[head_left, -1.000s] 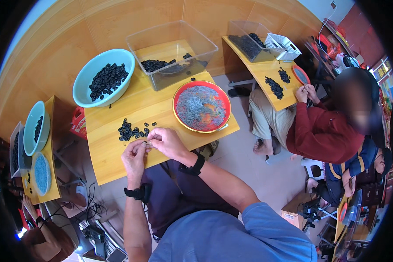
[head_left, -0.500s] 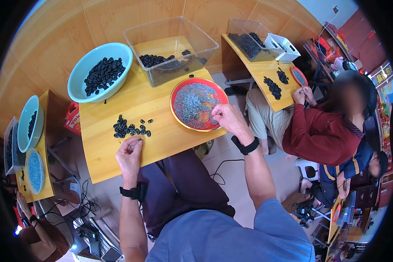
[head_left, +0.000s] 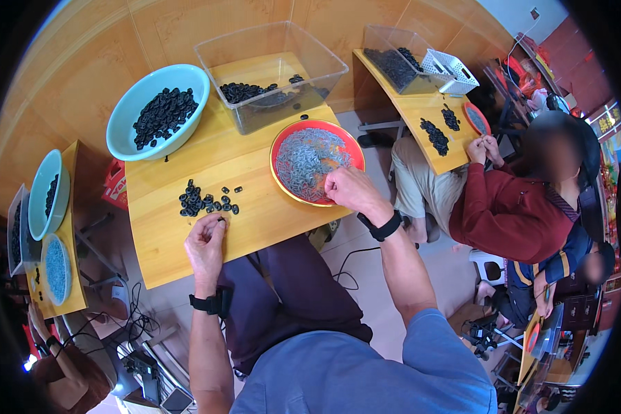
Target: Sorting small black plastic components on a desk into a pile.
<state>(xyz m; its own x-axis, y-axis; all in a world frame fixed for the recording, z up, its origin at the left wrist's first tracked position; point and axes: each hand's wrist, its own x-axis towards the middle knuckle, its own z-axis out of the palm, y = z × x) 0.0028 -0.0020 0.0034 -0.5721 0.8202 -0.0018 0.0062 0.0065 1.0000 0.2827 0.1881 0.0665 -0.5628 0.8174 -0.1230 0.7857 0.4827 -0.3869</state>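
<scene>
My left hand (head_left: 205,247) is closed at the near edge of the yellow table, its thumb and forefinger pinching a small black piece (head_left: 221,219). Just beyond it lies a loose cluster of small black oval pieces (head_left: 194,201) with holes in them. A red bowl (head_left: 276,153) with a yellow rim stands to the right, holding a heap of small, slender grey pieces (head_left: 307,155). Over the near right side of that bowl is my right hand (head_left: 354,189), fingers bent and pressed together. Whatever its fingertips may hold is hidden.
A light-blue basin (head_left: 121,138) of black pieces and a clear plastic bin (head_left: 283,48) stand at the back of the table (head_left: 165,252). To the right, a person in a dark red top (head_left: 497,207) works at another table. Cables (head_left: 134,314) lie at lower left.
My right hand has shifted slightly left and toward me, lower over the near part of the bowl. My left hand keeps its pinch in nearly the same place.
</scene>
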